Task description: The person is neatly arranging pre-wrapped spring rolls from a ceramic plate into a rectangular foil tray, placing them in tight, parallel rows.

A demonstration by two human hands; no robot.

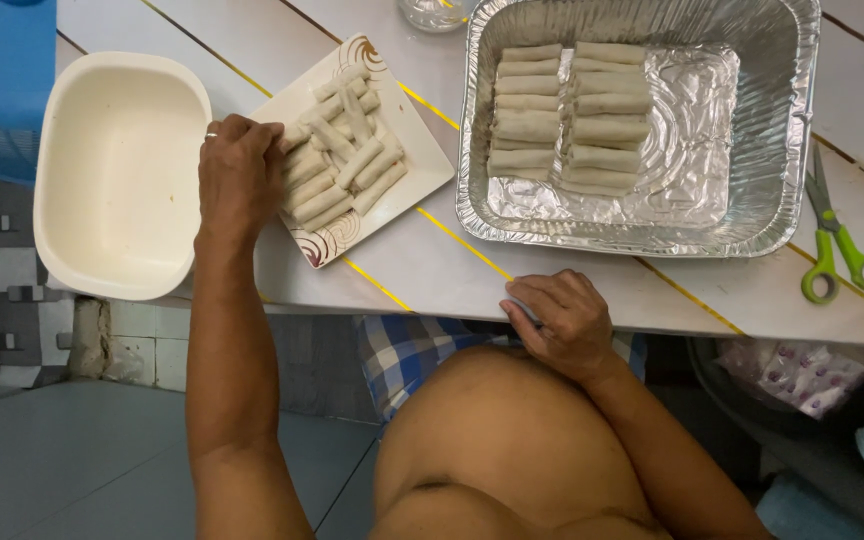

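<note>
**Pale rolls stacked at the plate's edge**

Left hand [239, 172], fingers curled, touches rolls [337, 145] piled on the square plate [414, 150], centre-left of frame. Right hand [562, 318] rests loosely closed and empty on the counter [432, 262] edge. A nudge could likely topple the loose pile.

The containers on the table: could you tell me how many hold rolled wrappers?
2. The square plate, left of centre under the left hand, holds a loose pile. The foil tray, to its right, holds two neat columns. The cream tub, far left, holds none.
</note>
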